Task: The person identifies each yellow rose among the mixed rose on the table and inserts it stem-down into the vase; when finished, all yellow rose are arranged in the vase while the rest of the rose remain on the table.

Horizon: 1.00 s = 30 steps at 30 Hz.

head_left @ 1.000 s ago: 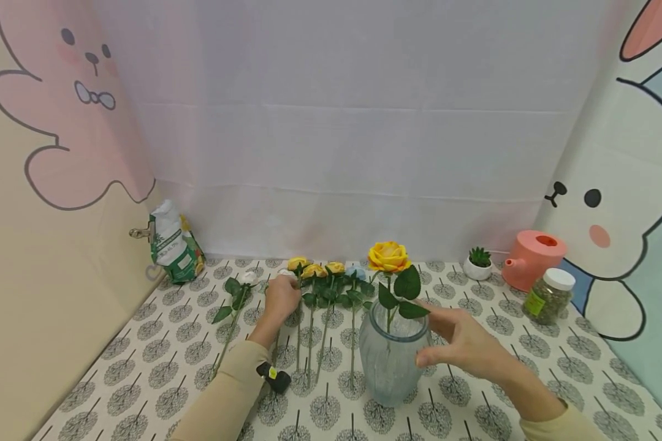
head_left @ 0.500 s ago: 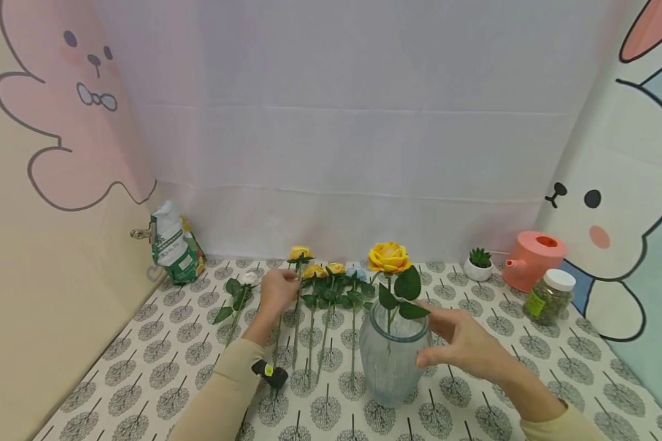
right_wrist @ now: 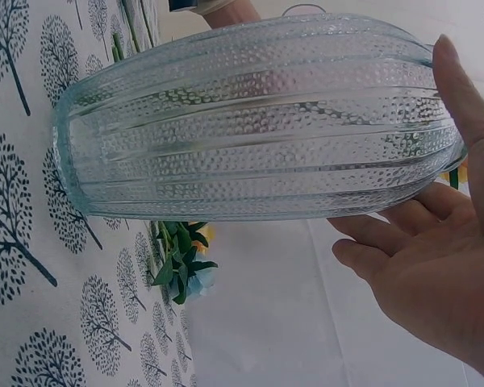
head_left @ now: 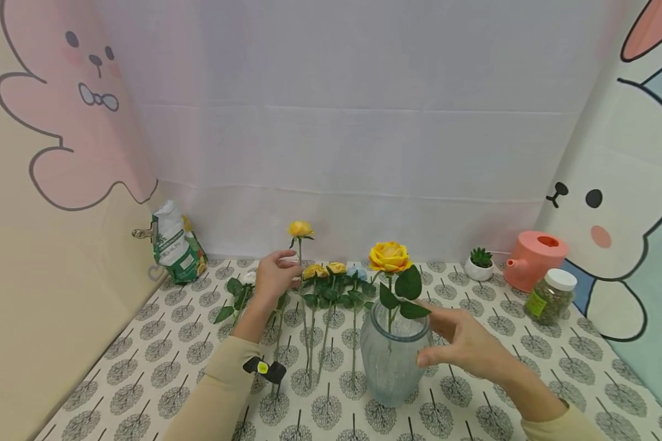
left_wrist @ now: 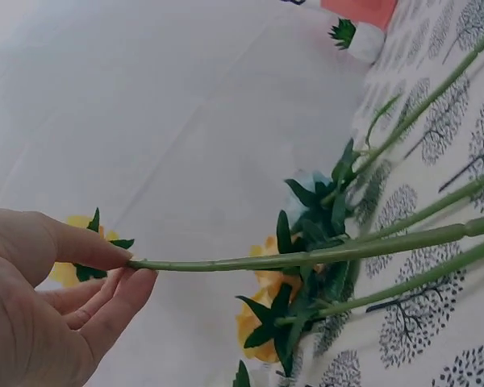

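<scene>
Lifted since the earlier frame: yellow rose (head_left: 300, 229), stem (left_wrist: 226, 264) pinched in left hand (head_left: 276, 277), bloom above the table (head_left: 110, 392). Right hand (head_left: 466, 346): thumb and fingers spread round upright vase (head_left: 391, 373), second rose (head_left: 390, 257) standing inside. Step, apparently: picking up; next calls for carrying stem over rim (head_left: 399, 339).

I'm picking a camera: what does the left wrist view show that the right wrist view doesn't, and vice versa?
Only the left wrist view shows the left hand pinching a stem, and the potted plant. Only the right wrist view shows the glass vase and the right hand. Both show the blue flower and the tree-print cloth.
</scene>
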Tool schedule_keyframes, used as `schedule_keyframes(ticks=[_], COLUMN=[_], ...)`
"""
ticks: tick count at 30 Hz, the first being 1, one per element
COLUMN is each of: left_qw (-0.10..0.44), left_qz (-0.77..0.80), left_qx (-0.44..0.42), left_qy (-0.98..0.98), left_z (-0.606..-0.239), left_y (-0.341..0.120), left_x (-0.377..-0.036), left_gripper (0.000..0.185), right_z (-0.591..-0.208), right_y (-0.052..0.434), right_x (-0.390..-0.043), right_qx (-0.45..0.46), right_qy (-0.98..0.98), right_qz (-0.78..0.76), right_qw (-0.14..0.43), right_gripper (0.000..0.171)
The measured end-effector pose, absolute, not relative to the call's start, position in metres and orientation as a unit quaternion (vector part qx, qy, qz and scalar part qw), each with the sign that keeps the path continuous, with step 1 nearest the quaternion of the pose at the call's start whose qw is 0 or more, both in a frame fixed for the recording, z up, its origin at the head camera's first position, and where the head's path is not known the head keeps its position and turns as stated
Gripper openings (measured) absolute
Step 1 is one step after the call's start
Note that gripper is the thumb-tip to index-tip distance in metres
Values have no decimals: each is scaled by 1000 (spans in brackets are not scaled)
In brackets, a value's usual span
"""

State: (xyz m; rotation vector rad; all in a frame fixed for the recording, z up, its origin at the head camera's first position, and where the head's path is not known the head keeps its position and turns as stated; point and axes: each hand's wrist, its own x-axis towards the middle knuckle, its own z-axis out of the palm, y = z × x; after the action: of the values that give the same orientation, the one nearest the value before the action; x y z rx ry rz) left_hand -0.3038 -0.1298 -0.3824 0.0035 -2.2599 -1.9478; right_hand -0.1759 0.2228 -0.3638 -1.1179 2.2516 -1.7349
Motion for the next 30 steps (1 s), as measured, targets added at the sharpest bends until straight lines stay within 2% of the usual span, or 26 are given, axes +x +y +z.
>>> schedule_keyframes(ticks=[6,13,24,30], left_qw=[62,76,77,99], left_qz=[-669,-692,-768,-807], left_qx=[-25,-40,-116,-134], left_qy=[-740,-717,-625,-566], left_z=[-374,-361,-329,-310], left_y=[-128,-125,-125,-128], left_x=[-299,-291,-267,-250], left_gripper=[40,28,27,13], right_z=[-364,-364,-364,-364], right_y=[222,223,223,225], right_x=[-176,-175,-175,-174], right_qx=[-365,-352,-353,-332], right_qy=[739,748,750,765], right_qz=[-565,-562,-558,-550], right_qw=[39,43,42,45], right_gripper=[73,73,74,76])
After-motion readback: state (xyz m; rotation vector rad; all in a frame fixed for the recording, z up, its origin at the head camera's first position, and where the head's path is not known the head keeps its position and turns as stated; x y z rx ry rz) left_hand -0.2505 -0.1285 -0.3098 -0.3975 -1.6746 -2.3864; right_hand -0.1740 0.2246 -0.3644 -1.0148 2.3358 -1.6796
